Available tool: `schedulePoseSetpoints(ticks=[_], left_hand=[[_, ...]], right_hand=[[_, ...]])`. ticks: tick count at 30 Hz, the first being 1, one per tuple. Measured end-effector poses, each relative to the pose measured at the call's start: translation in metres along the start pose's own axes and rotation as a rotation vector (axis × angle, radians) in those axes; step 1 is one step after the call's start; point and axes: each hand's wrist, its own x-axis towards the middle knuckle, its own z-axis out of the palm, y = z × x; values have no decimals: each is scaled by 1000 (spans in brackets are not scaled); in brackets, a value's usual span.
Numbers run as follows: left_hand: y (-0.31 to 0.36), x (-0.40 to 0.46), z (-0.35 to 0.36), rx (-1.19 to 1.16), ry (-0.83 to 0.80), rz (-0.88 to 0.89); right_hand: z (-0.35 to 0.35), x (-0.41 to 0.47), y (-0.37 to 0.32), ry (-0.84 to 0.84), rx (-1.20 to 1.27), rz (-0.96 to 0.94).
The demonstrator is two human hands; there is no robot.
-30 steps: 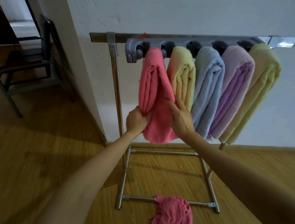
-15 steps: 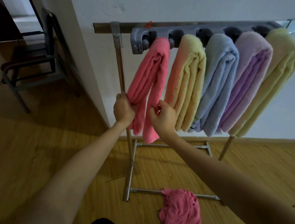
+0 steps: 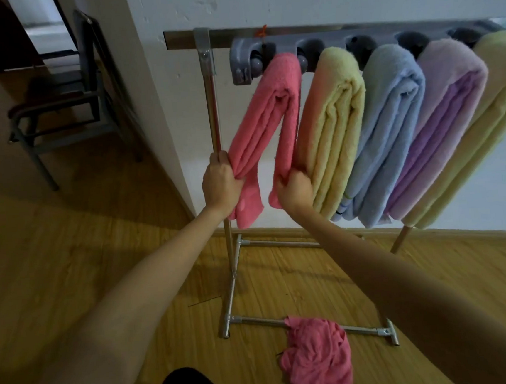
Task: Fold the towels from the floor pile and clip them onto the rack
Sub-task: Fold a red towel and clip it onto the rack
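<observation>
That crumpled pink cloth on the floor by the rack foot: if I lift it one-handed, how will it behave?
The crumpled pink cloth lies in loose, thin folds, so it will probably go limp and unfurl when lifted. It looks thinner than the folded pink towel, so likely light. It drapes over the rack's steel foot bar and may drag there.

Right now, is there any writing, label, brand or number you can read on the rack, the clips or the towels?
None can be read.
Clip bar: plain grey, no lettering shows.
Blue towel: a striped patch at its bottom edge, too small to tell if it is a label.
Pink towel, held by the left hand and right hand: no tag shows.
</observation>
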Motion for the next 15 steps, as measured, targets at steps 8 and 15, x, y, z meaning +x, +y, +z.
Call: schedulePoseSetpoints(ticks=[8,15], left_hand=[[13,-16,21,-58,-56,-24],[13,-44,40,-184,-253,-19]], right_hand=[[-11,-3,23,-290,119,-17],[-9,-5,39,-420,298,-2]])
